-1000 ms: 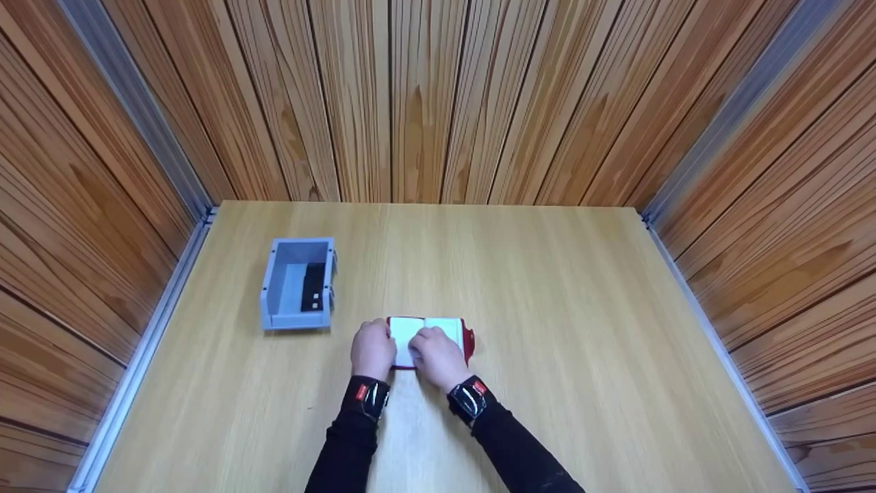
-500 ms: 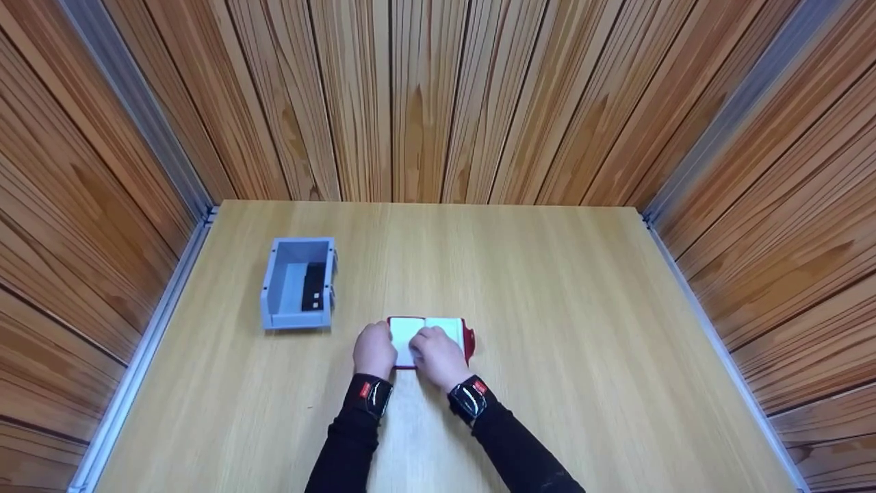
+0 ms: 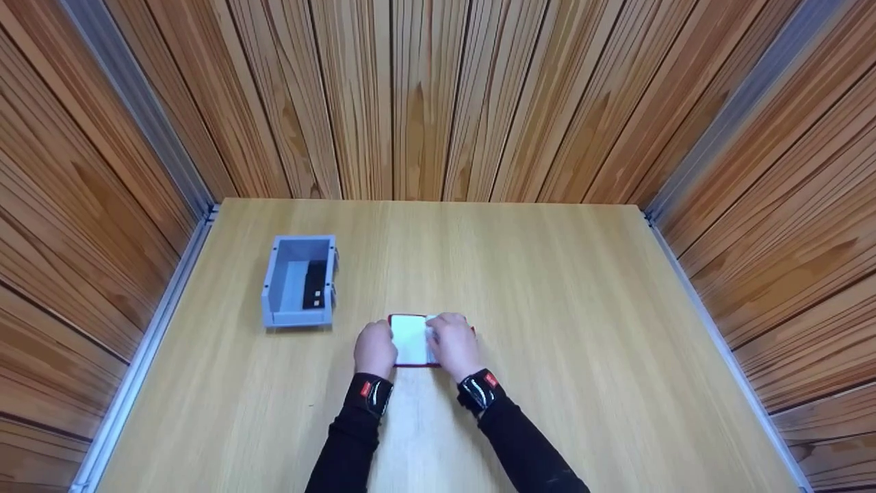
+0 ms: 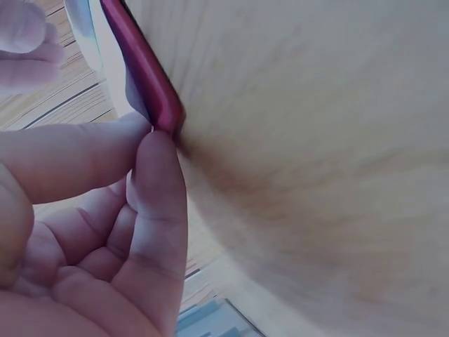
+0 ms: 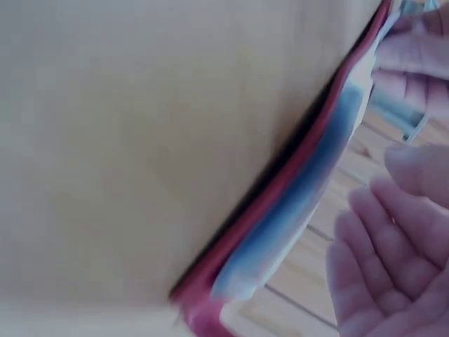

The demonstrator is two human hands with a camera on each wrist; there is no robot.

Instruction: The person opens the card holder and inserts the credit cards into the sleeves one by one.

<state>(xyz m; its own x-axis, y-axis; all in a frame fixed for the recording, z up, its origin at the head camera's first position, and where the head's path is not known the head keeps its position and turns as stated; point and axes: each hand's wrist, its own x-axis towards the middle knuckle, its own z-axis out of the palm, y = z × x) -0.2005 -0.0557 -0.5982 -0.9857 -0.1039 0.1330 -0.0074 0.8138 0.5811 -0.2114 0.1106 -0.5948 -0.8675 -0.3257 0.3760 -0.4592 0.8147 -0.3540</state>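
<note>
Overall, walls of brown wooden planks point(image 3: 410, 103) fill the upper part and sides of the frame, enclosing a pale wood bench point(image 3: 561, 342). At centre left stands a grey-blue bin point(image 3: 298, 318), probably kept aside to leave working room.

Just below the centre lies a small open notebook point(image 3: 410, 340), seemingly placed there so both hands can reach it. It looks flat and spread, with blank-looking pale pages and a thin dark-red border from its cover point(image 4: 144, 63). Seen edge-on from the right wrist, the pages point(image 5: 280, 217) look white with a bluish shade, though blurred.

At the notebook's left edge, the person's left hand point(image 3: 375, 349) pinches a corner between thumb and finger, likely to steady it. The right hand point(image 3: 456, 344) is over the right-hand page, thumb apart from loosely bent fingers, with nothing gripped; whether it touches the paper cannot be told. That position probably suits smoothing or handling pages.

Smallest, inside the bin, is a dark, narrow object point(image 3: 314, 281) with two tiny white squares.
</note>
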